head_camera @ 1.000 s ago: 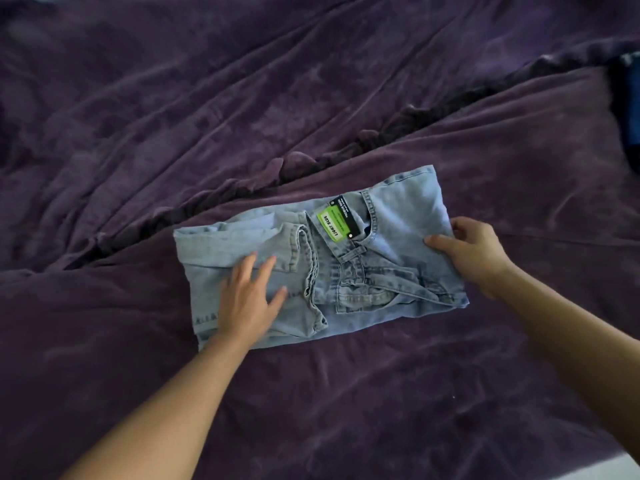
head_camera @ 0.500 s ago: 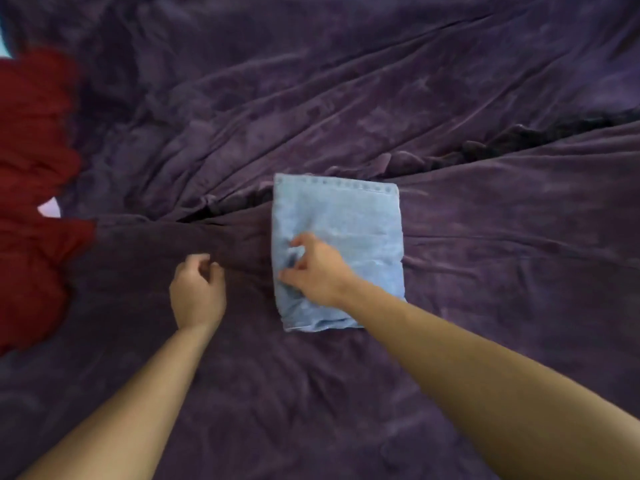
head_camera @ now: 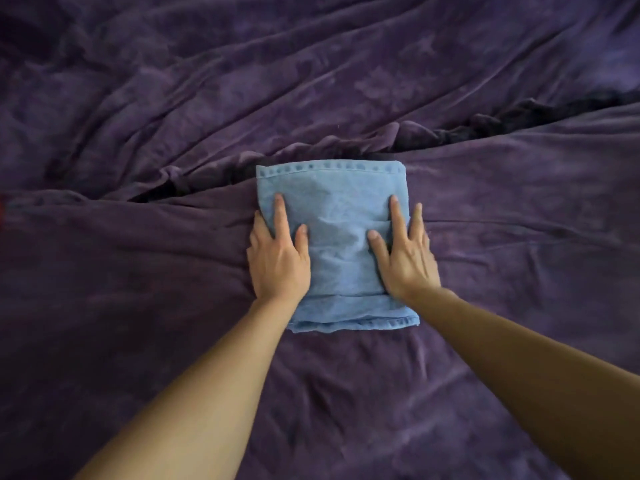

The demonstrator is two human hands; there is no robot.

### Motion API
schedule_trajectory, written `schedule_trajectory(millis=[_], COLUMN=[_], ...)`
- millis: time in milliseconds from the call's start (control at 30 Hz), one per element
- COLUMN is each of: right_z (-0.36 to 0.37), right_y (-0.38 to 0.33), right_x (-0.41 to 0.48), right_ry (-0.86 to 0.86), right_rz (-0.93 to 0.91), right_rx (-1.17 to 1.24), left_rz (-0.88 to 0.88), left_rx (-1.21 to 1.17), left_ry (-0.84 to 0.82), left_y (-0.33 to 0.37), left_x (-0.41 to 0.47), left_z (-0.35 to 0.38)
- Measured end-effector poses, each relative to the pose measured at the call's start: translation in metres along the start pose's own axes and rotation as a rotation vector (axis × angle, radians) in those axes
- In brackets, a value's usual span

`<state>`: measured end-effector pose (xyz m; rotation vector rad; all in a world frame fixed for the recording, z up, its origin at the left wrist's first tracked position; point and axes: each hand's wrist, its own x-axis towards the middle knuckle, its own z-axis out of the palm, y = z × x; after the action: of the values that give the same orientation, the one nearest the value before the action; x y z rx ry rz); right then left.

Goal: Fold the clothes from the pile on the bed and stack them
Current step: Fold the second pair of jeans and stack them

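In the head view, the folded blue garment (head_camera: 334, 244) is lying as a compact rectangle near the middle of the bed (head_camera: 519, 271), on the purple blanket just in front of a dark crease. The left hand (head_camera: 278, 261) is pressing flat along its left edge and the right hand (head_camera: 403, 261) along its right edge. Both are spread with straight fingers, gripping nothing.

The cloth is looking like denim: thick, soft yet fairly stiff, probably heavy enough to keep its folds. Sliding both palms under the two side edges is likely the safest hold, so the layers are not slipping apart.

The inner layers are staying hidden, and neither the pile nor any stack is showing in view.
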<state>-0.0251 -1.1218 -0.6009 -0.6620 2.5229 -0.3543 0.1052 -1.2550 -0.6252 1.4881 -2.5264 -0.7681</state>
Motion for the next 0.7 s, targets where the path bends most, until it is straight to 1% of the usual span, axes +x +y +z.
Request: schedule_trajectory(millis=[67,167,233,333,367,533,633,700], right_z=[0.026,0.038,0.034,0.022,0.016,-0.015,-0.038,-0.059], right_y=[0.001,0.000,0.002,0.005,0.006,0.031,0.069,0.101], right_x=[0.003,0.008,0.008,-0.004,-0.009,-0.052,-0.097,-0.129], right_ry=[0.016,0.113,0.130,0.141,0.143,0.108,0.067,0.046], right_rz=[0.059,0.047,0.032,0.010,0.014,0.086,0.158,0.195], right_rx=[0.006,-0.071,-0.022,0.053,0.069,0.127,0.124,0.112], left_rz=[0.044,0.064,0.036,-0.031,-0.055,-0.002,0.030,0.014], left_rx=[0.096,0.161,0.088,-0.180,-0.231,-0.260,-0.269,-0.270], left_ry=[0.064,0.117,0.117,0.093,0.091,0.040,-0.016,-0.063], left_y=[-0.011,-0.011,-0.001,0.016,0.020,0.045,0.076,0.104], left_x=[0.003,0.006,0.005,0.002,0.002,-0.024,-0.072,-0.113], left_z=[0.015,0.019,0.010,-0.009,-0.014,-0.032,-0.031,-0.029])
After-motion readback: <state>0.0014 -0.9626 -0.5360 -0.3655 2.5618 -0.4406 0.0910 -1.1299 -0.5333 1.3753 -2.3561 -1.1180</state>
